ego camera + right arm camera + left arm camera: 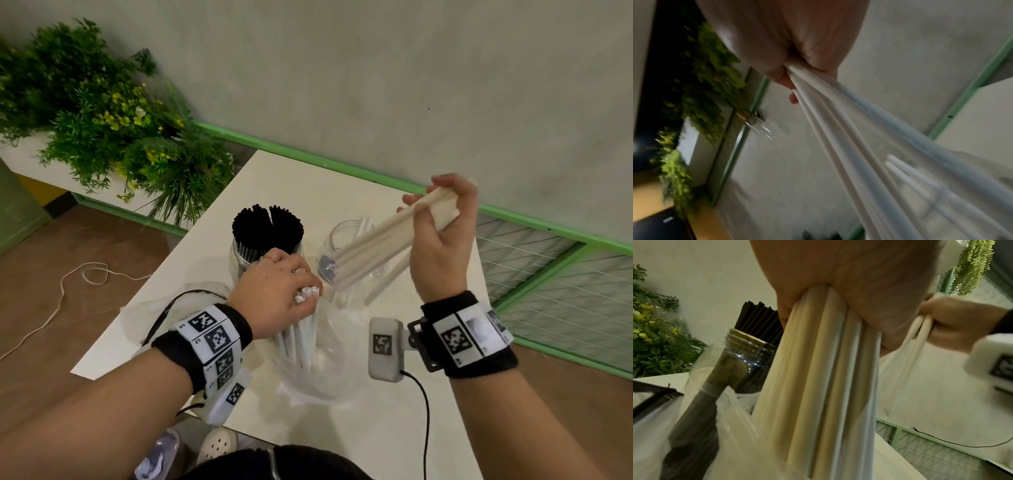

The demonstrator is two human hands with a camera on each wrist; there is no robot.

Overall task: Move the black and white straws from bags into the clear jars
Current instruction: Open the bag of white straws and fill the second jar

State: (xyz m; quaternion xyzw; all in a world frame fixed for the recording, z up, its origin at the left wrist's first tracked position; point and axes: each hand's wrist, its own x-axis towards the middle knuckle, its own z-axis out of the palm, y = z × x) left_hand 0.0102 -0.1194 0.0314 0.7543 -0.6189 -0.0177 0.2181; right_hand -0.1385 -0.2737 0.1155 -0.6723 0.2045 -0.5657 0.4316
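Note:
Two clear jars stand mid-table. The left jar [246,255] is packed with black straws [268,226]; the right jar [337,250] holds a few white straws. My right hand [442,222] grips a bundle of white straws [383,246] held slanted above the right jar, lower ends over the bag. My left hand [284,291] grips the tops of another white straw bundle [301,337] standing in a clear plastic bag [318,373]. In the left wrist view the left hand's white straws [818,386] fill the middle. The right wrist view shows the right hand's white straws [849,138], blurred.
The white table [267,178] ends close on the left and near side. A planter of green plants [113,130] stands at the back left, a green-framed wire fence [548,274] at the right. A white cord [68,284] lies on the brown floor. An emptied bag [659,426] lies left.

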